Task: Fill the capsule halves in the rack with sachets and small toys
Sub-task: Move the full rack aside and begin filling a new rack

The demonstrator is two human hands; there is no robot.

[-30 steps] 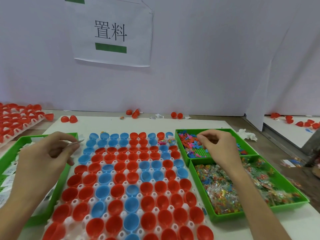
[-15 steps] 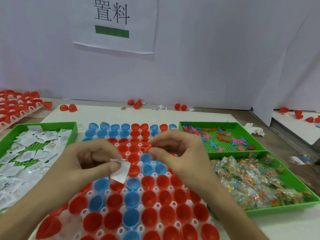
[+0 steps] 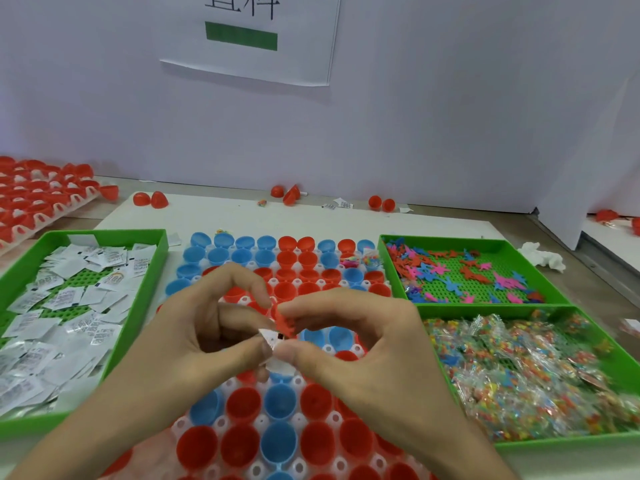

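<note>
A white rack (image 3: 332, 419) of red and blue capsule halves fills the middle of the table. Both hands meet above its centre. My left hand (image 3: 194, 344) pinches a small white sachet (image 3: 273, 341) between thumb and forefinger. My right hand (image 3: 360, 337) touches the same sachet with its thumb and pinches a small red flat toy (image 3: 285, 323) in its fingertips. Two capsule halves at the rack's far right (image 3: 358, 261) hold colourful contents.
A green tray of white sachets (image 3: 65, 306) lies on the left. On the right sit a green tray of flat red, blue and pink toys (image 3: 464, 271) and a green tray of clear bead packets (image 3: 540, 375). Another rack of red halves (image 3: 38, 192) stands far left. Loose red halves line the back wall.
Both hands came from their trays to the middle of the rack. The sachet and the red toy have been brought together, fingertips now touching. The camera tilted down.
</note>
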